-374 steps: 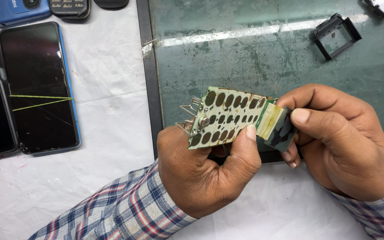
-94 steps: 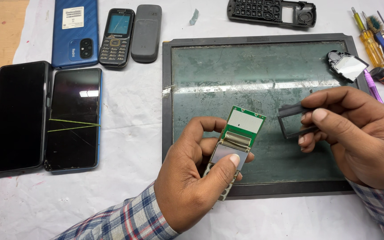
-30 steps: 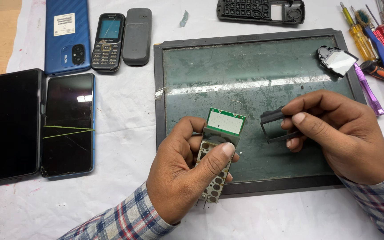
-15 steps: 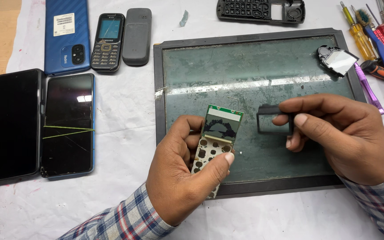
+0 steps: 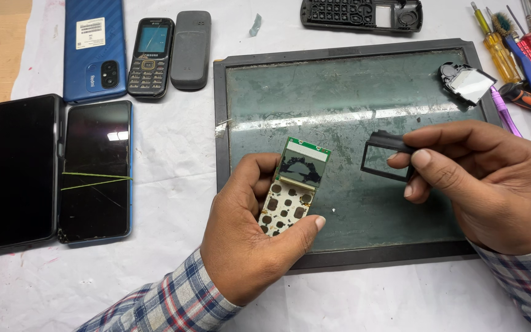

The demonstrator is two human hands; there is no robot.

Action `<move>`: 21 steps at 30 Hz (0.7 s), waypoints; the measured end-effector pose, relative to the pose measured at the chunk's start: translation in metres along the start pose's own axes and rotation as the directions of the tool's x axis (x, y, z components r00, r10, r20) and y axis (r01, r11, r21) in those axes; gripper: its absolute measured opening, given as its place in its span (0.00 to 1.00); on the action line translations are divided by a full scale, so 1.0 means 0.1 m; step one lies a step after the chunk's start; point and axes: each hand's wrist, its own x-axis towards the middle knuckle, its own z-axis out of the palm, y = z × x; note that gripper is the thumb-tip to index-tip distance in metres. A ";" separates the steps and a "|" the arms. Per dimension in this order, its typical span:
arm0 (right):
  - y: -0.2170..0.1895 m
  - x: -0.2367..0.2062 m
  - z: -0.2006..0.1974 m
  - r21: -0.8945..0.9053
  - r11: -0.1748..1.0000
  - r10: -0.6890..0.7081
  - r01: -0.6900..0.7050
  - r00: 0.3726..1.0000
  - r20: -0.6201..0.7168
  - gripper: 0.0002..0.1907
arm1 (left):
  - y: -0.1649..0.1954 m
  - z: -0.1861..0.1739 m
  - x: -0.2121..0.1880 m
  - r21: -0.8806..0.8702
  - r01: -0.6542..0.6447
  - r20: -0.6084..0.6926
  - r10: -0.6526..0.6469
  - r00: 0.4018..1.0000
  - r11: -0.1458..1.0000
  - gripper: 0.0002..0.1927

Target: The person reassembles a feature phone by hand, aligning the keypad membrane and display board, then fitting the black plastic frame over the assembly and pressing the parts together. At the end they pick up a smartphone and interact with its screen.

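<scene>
Now circuit board (image 5: 293,187) btwn left hand (image 5: 250,246) fingers.

Bright, even overhead light, sharp focus throughout.
Glare streaks the glass work mat (image 5: 314,117); soft shadows sit under both hands.

A single view from a head-worn camera looks steeply down, almost straight from above, onto a desk (image 5: 173,184) covered with white cloth. The camera sits close: both forearms enter from the bottom edge and the hands fill the lower middle of the frame. It faces away from the wearer, so the desk's far edge lies beyond the top of the picture. A strip of bare wood, probably the desk's left edge, shows at far left. No second view shares the scene.
</scene>
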 end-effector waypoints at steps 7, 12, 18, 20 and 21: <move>-0.01 0.00 0.02 -0.001 1.000 0.021 -0.021 1.000 0.014 0.17 | -0.01 -0.01 0.00 0.072 -0.052 -0.011 0.053 0.999 0.996 0.30; -0.03 0.01 0.03 -0.024 0.999 0.048 -0.048 0.999 -0.007 0.15 | -0.01 0.00 0.01 0.120 -0.054 -0.006 0.055 0.998 0.991 0.32; -0.05 0.01 0.00 -0.013 0.999 -0.034 0.034 0.999 0.012 0.15 | 0.01 0.00 0.00 0.113 -0.073 0.024 0.071 0.997 0.991 0.29; -0.05 -0.01 -0.01 0.001 0.998 -0.061 0.061 0.998 0.016 0.17 | 0.01 -0.01 0.00 0.139 -0.081 0.037 0.077 0.996 0.987 0.30; -0.05 -0.02 -0.01 0.007 0.997 -0.074 0.074 0.997 0.018 0.18 | 0.02 -0.01 0.00 0.151 -0.085 0.043 0.079 0.996 0.985 0.31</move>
